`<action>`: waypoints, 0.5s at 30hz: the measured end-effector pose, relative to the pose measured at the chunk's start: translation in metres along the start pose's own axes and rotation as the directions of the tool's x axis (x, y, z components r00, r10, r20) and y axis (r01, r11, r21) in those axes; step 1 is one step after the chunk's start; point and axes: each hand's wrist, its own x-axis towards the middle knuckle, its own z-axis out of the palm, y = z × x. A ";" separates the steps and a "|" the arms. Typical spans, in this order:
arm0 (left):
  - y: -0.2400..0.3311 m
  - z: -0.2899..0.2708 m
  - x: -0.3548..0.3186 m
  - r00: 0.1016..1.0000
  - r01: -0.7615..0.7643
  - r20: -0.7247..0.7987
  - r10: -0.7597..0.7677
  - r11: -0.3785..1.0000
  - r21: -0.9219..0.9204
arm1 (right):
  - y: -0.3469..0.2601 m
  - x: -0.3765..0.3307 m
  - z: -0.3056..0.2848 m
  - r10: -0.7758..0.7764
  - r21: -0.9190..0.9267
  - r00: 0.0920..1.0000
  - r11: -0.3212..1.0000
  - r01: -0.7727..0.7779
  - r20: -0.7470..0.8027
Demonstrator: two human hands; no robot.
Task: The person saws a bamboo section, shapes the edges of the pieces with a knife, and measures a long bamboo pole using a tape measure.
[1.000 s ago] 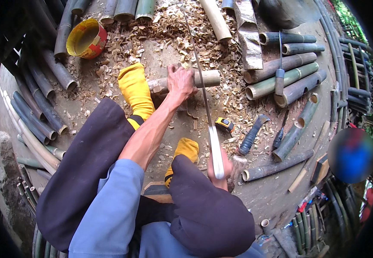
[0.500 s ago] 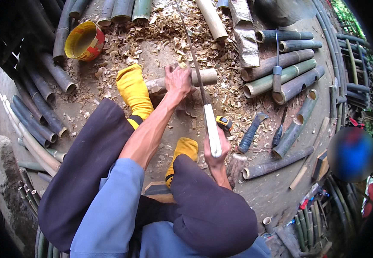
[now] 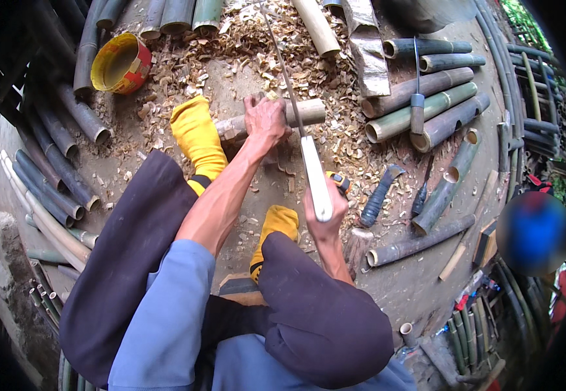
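A peeled, pale bamboo length [image 3: 310,113] lies crosswise in front of me, its left part beside my left foot. My left hand [image 3: 266,120] is closed over its middle and presses it down. My right hand [image 3: 328,212] grips the white handle [image 3: 316,181] of a handsaw. The long, narrow saw blade [image 3: 284,70] points away from me and crosses the bamboo just right of my left hand. How deep the teeth sit in it cannot be made out. Behind my right hand, a yellow and black tape measure [image 3: 340,182] is partly hidden.
Wood shavings [image 3: 244,45] cover the ground ahead. A yellow and red tub [image 3: 121,64] stands far left. On the right lie bamboo tubes [image 3: 420,111], a wooden-handled blade [image 3: 417,111] and a dark-handled tool [image 3: 379,199]. My yellow-covered feet [image 3: 198,137] flank the work. A blurred person [image 3: 534,233] is far right.
My right hand has pushed the saw forward, away from me, across the bamboo. My left hand keeps its hold on the bamboo. The whole view has shifted slightly.
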 end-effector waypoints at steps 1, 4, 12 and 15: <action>0.001 0.001 -0.001 1.000 0.000 0.007 0.000 1.000 -0.002 | -0.001 -0.003 -0.002 0.044 -0.006 0.999 0.999 -0.044 0.018; 0.003 -0.010 0.000 0.998 0.010 0.062 -0.010 1.000 -0.001 | 0.014 -0.072 -0.046 -0.114 -0.168 0.992 0.978 0.122 0.059; 0.004 0.002 -0.006 0.995 -0.049 -0.091 0.045 0.998 -0.039 | 0.009 0.006 0.000 0.137 -0.022 0.978 0.991 -0.135 0.156; 0.001 0.002 -0.004 1.000 -0.019 -0.016 0.019 1.000 0.014 | 0.006 -0.012 -0.003 0.071 -0.002 0.994 0.997 -0.071 0.080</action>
